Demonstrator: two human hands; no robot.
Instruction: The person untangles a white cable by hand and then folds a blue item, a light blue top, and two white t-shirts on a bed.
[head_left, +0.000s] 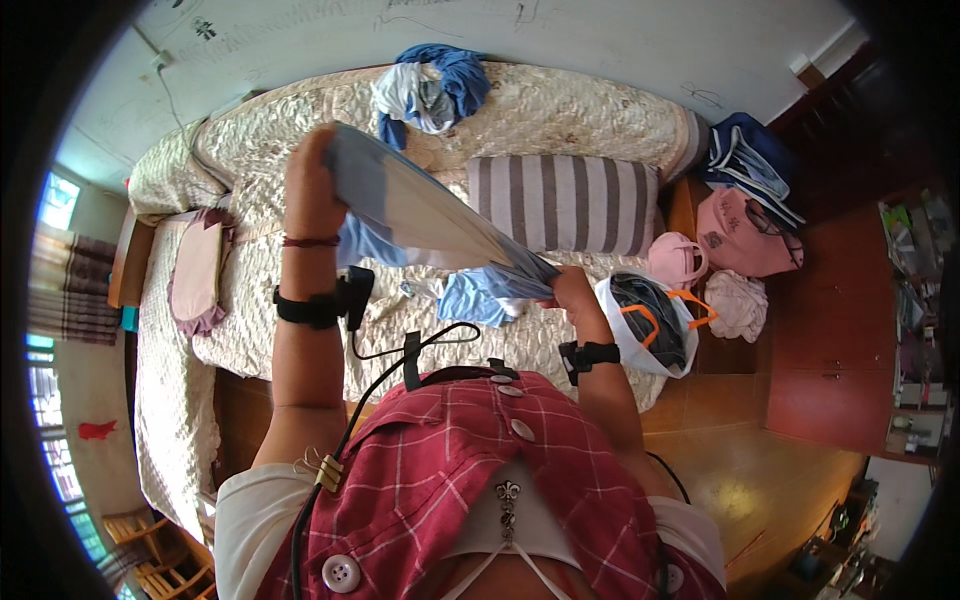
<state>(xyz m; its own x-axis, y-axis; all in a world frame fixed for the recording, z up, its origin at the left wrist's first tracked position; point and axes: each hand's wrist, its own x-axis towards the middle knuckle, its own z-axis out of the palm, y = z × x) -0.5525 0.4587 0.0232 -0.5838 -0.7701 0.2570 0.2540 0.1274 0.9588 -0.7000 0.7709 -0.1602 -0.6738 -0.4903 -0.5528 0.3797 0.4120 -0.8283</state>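
A light blue and cream cloth garment (427, 202) is stretched slantwise between my two hands above the bed. My left hand (313, 187), raised at the left, grips its wide end. Lower and to the right, my right hand (570, 296) holds the gathered end. Below the stretched fabric, a light blue garment (476, 298) lies crumpled on the quilted bedspread (247, 300). Another blue cloth partly shows behind the held one, beside my left wrist; whether it belongs to the same piece I cannot tell.
A striped pillow (562, 202) and a blue and white clothes heap (435, 90) lie on the bed. At right are a white bag with orange handles (615, 319), pink bags (742, 232) and a wooden cabinet (832, 330). A frilled pink cushion (199, 274) is at left.
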